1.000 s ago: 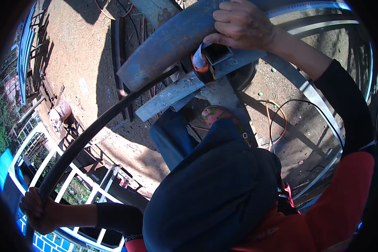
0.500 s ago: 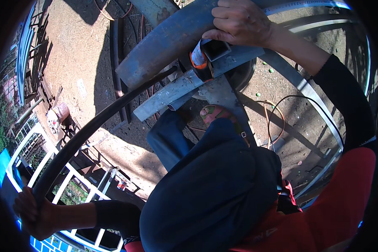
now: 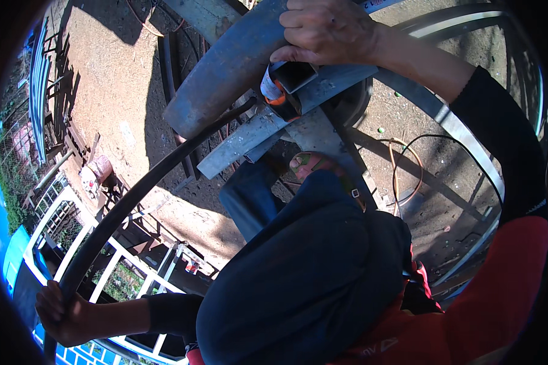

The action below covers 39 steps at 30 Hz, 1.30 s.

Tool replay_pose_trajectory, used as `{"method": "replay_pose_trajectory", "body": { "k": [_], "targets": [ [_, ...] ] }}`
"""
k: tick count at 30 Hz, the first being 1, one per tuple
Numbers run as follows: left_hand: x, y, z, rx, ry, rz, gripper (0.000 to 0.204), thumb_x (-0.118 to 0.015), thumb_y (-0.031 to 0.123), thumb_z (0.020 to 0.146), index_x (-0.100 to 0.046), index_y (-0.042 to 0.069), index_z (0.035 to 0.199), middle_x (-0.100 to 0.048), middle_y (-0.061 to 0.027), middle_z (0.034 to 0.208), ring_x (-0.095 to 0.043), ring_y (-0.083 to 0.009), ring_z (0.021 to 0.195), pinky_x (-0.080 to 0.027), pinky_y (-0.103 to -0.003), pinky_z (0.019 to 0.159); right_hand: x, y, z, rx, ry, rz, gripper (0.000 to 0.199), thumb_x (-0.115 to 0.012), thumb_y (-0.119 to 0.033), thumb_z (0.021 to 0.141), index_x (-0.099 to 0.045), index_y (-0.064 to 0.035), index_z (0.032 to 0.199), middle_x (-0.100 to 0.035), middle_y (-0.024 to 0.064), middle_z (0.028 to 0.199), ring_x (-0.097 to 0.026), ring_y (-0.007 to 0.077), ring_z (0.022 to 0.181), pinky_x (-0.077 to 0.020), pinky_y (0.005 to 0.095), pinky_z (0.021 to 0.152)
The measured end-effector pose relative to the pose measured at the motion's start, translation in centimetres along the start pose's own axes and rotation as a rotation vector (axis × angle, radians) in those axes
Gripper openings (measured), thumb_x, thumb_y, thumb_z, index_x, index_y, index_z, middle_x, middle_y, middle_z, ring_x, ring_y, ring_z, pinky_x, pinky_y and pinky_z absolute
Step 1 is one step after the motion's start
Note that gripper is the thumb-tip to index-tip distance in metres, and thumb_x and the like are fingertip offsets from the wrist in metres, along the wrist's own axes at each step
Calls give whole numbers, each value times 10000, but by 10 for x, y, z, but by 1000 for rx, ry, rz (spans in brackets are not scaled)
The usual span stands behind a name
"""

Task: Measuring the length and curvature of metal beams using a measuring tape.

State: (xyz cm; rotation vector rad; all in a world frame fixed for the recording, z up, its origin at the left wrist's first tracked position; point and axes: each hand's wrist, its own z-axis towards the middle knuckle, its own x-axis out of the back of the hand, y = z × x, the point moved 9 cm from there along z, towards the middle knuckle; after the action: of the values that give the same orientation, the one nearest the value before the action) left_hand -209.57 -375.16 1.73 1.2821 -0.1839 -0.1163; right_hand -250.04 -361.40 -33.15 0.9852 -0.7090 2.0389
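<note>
My left hand point(image 3: 64, 313), at the lower left, is wrapped round a long dark bar point(image 3: 140, 185). The bar slants up to the middle, its far end beside a flat grey metal bar point(image 3: 237, 143). Near the top, my right hand point(image 3: 329, 33) is closed over a square metal tube point(image 3: 310, 78), whose dark hollow end faces me. The thumb presses at the tube's upper edge. Below the thumb, an orange and black tape measure point(image 3: 280, 100) sits against the tube. A length of tape blade point(image 3: 380, 5) shows beyond my right wrist. Behind lies a wide rusty blue-grey pipe point(image 3: 225, 67).
My bent leg point(image 3: 286, 274) and sandalled foot point(image 3: 313, 167) are below the metal pieces. A thin hose point(image 3: 421, 167) loops on the dirt at right. White metal framing point(image 3: 106, 277) stands at lower left, near a pinkish bucket point(image 3: 97, 170). Corrugated sheets point(image 3: 39, 91) are at far left.
My right hand, the square tube and the tape measure have shifted a little left. The whole view has moved slightly. My left hand keeps its grip on the dark bar.
</note>
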Motion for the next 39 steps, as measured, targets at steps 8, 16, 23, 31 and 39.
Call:
{"method": "replay_pose_trajectory", "body": {
  "k": [8,16,23,31,39],
  "targets": [
    [64,5,52,36,195,59,370,-464,10,884,-268,166,612,-266,-23,606,-292,-163,578,-285,-355,610,0,1,3,-10,-12,-9,430,-626,-447,880,-552,-123,608,-469,24,639,-516,206,676,-383,364,651],
    [46,-47,47,-17,543,295,378,-468,20,892,-256,170,617,-233,-14,583,-279,-168,579,-292,-361,626,2,-8,-3,190,298,-275,462,-622,-453,884,-521,-122,579,-437,22,623,-488,199,652,-370,356,631],
    [94,-20,80,82,130,128,305,-458,53,905,-354,93,622,-321,-46,597,-392,-188,599,-400,-379,700,0,4,0,1,-50,-2,470,-632,-453,874,-502,-126,563,-425,23,616,-482,194,639,-357,357,608],
    [-40,-14,30,-160,327,976,272,-445,7,800,-305,89,582,-279,-100,604,-361,-206,588,-350,-372,646,-3,-7,-6,243,426,-162,472,-673,-434,841,-492,-109,551,-412,25,607,-467,195,608,-346,355,580],
    [23,1,-1,-222,522,481,209,-434,33,764,-318,109,608,-266,-73,574,-318,-190,556,-302,-394,624,-8,-3,-4,169,230,-188,451,-655,-438,863,-506,-117,582,-426,23,620,-480,195,632,-353,353,592]
  ]
}}
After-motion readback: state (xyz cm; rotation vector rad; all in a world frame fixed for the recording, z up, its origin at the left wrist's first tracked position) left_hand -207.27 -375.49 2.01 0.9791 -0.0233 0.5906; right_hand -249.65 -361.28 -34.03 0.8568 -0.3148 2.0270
